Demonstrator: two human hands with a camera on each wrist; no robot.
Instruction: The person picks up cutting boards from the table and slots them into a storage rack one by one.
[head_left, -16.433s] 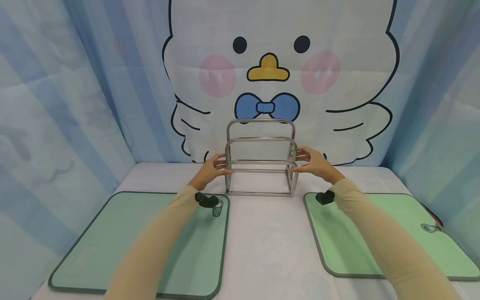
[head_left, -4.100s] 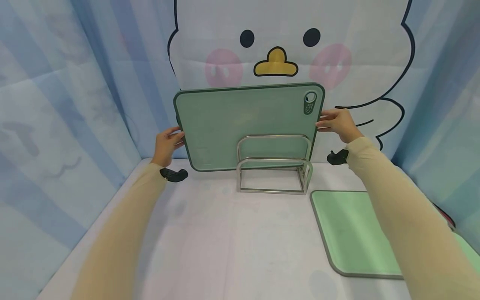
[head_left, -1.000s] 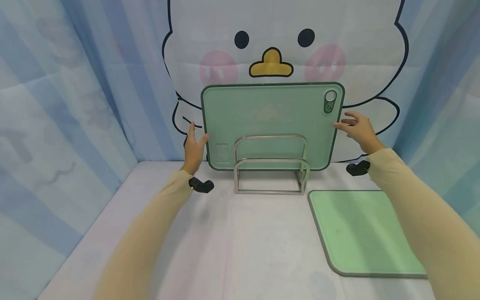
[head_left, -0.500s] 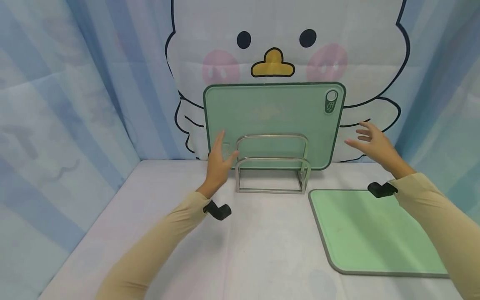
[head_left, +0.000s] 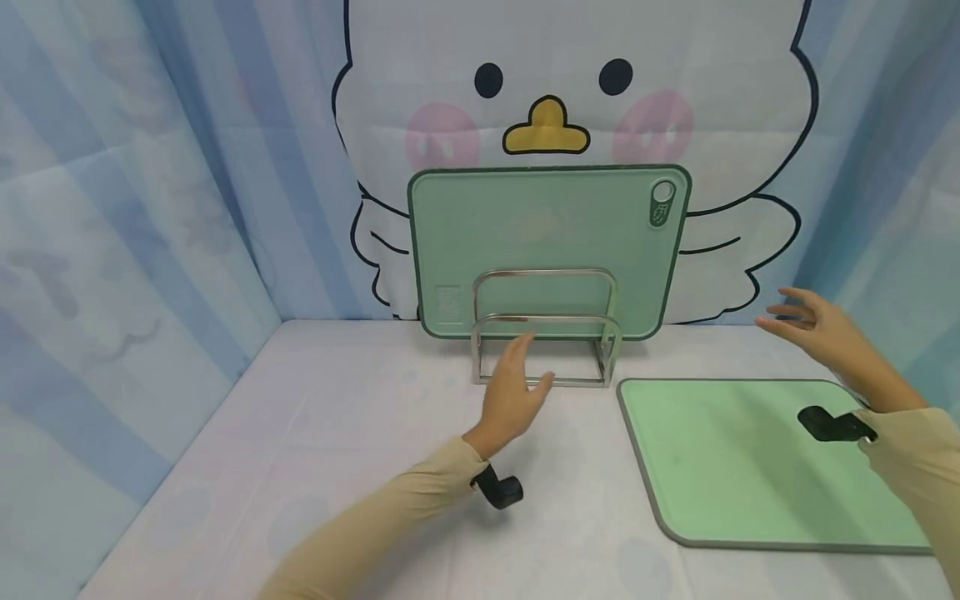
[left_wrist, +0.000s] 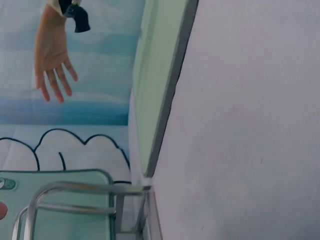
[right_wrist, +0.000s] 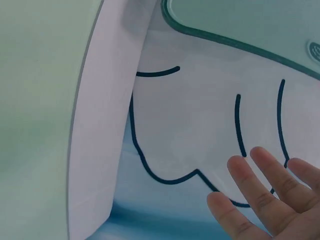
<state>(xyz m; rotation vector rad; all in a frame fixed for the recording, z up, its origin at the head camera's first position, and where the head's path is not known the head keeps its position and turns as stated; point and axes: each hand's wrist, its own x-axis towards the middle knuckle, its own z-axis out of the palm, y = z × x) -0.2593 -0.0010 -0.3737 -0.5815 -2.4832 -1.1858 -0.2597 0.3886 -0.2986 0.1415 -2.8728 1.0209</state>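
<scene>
A sage-green cutting board (head_left: 540, 225) with a dark rim and a hanging hole stands on its long edge in the metal wire rack (head_left: 546, 317). My left hand (head_left: 510, 404) is in front of the rack, fingers extended and thumb apart, holding nothing. Over the far right part of a lighter green cutting board (head_left: 765, 475), which lies flat, my right hand (head_left: 832, 342) hovers with loose, spread fingers. Its bare palm shows in the left wrist view, where the rack (left_wrist: 75, 186) is close by. The right wrist view has the fingers of the right hand (right_wrist: 275, 205) spread apart.
White cloth covers the table (head_left: 337, 467). Striped blue curtains (head_left: 172, 250) hang at the sides, and a backdrop (head_left: 720, 150) with a cartoon bird rises right behind the rack.
The sage board, earlier flat on the left, was held by both hands and now stands in the rack, let go. The left hand has moved right and nearer; the right hand rightward and lower.
</scene>
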